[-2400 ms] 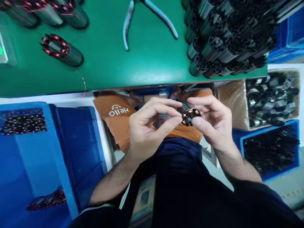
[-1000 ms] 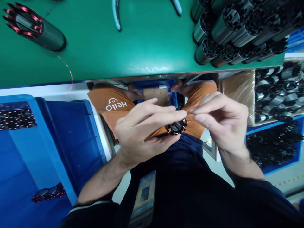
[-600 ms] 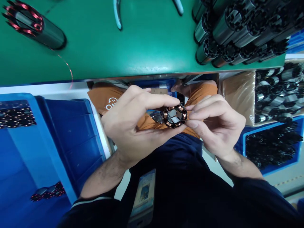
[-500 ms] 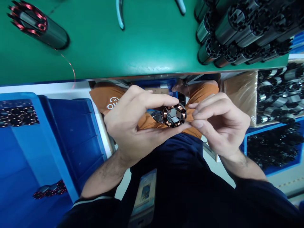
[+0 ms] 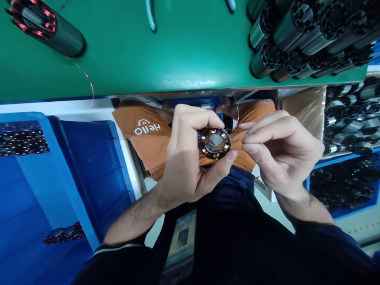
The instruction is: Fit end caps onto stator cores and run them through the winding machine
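My left hand [image 5: 190, 166] is wrapped round a small round stator [image 5: 214, 143] with copper windings, its open end facing me, held below the green bench edge. Just right of the stator my right hand [image 5: 279, 152] has its fingers curled and pinched together. A thin copper wire [image 5: 236, 106] rises from them; the pinch itself is too small to make out clearly. Both hands hover over my dark-clothed lap.
On the green bench [image 5: 166, 59] lie a wound stator [image 5: 47, 28] with red wire at far left, blue-handled pliers [image 5: 151, 16] and a stack of dark unwound stators [image 5: 305, 35] at right. Blue bins [image 5: 59, 178] stand left; a box and bin of parts [image 5: 347, 118] stand right.
My left hand has turned the stator and closed further round it, its open end now facing me. My right hand has drawn slightly away to the right, fingers still pinched.
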Motion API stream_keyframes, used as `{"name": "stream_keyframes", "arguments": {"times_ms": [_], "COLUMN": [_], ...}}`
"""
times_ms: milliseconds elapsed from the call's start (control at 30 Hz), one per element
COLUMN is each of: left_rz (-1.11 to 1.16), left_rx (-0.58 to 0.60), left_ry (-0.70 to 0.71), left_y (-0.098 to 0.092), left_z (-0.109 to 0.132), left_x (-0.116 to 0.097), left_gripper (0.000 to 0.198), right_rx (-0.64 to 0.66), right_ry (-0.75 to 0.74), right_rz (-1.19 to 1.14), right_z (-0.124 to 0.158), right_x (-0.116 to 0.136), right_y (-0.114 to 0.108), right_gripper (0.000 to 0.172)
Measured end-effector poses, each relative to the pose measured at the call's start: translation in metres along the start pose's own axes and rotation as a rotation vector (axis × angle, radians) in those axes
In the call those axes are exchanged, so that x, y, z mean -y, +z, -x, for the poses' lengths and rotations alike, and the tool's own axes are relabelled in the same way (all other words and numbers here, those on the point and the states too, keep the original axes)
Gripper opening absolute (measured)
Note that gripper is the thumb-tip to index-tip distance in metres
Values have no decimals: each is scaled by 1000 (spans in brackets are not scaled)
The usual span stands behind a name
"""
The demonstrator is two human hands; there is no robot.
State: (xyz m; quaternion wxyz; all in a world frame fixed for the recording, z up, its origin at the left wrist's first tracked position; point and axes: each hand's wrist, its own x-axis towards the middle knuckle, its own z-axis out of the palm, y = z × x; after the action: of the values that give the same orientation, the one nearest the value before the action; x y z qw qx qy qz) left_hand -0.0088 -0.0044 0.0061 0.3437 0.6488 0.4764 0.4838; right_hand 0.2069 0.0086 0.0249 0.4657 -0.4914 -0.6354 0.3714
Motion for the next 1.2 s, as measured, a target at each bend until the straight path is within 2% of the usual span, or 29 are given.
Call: {"name": "stream_keyframes", "arguments": {"times_ms": [100, 233, 300, 367, 467, 533, 633, 700, 733, 800, 833, 867, 900, 933, 967, 1033, 1067, 1133, 1200], "left_rz": [-68, -180, -170, -155, -155, -171, -204, -101, 17, 347, 519, 654, 718, 694, 586, 246, 103, -24, 23], "left_rx": [-45, -133, -105, -53, 19, 15, -10, 75, 157, 398, 526, 593, 579, 483, 326, 30, -23, 28, 140], "left_ry": [78, 103, 96, 87, 47, 83, 132, 30, -66, -316, -449, -553, -598, -565, -463, -191, -75, 36, 15], "left_y": [6, 10, 11, 11, 12, 11, 5, -2, -4, -6, -6, -4, -1, 2, 6, 11, 13, 13, 10], "left_z": [0, 6, 11, 15, 18, 18, 15, 9, 5, 1, 0, 2, 6, 12, 18, 31, 34, 35, 26], "left_x": [2, 12, 19, 24, 27, 24, 13, 6, 6, 12, 19, 26, 33, 39, 42, 41, 36, 25, 14], "left_gripper": [25, 39, 41, 39, 33, 25, 15, 14, 17, 34, 49, 62, 68, 68, 65, 61, 61, 52, 37], "right_rx": [-14, 86, 48, 10, 33, 78, 175, 283, 351, 502, 570, 613, 631, 630, 616, 598, 607, 608, 602], "right_ry": [180, 368, 413, 437, 426, 391, 281, 112, 8, -157, -177, -137, -45, 82, 225, 480, 547, 548, 424], "right_rz": [-230, -496, -541, -570, -608, -585, -396, -203, -105, 47, 87, 94, 64, 8, -64, -212, -270, -274, -145], "right_z": [6, 24, 31, 34, 32, 27, 10, -5, -13, -26, -30, -32, -31, -29, -25, -16, -13, -14, -24], "right_x": [4, -6, -12, -15, -17, -16, -15, -11, -8, 0, 4, 6, 7, 6, 4, -2, -5, -7, -5], "right_y": [13, 30, 35, 38, 36, 31, 13, -5, -14, -32, -39, -45, -49, -51, -51, -49, -47, -43, -43], "right_gripper": [8, 44, 36, 24, 14, 11, 15, 12, 10, 18, 21, 21, 18, 12, 9, 23, 30, 33, 27]}}
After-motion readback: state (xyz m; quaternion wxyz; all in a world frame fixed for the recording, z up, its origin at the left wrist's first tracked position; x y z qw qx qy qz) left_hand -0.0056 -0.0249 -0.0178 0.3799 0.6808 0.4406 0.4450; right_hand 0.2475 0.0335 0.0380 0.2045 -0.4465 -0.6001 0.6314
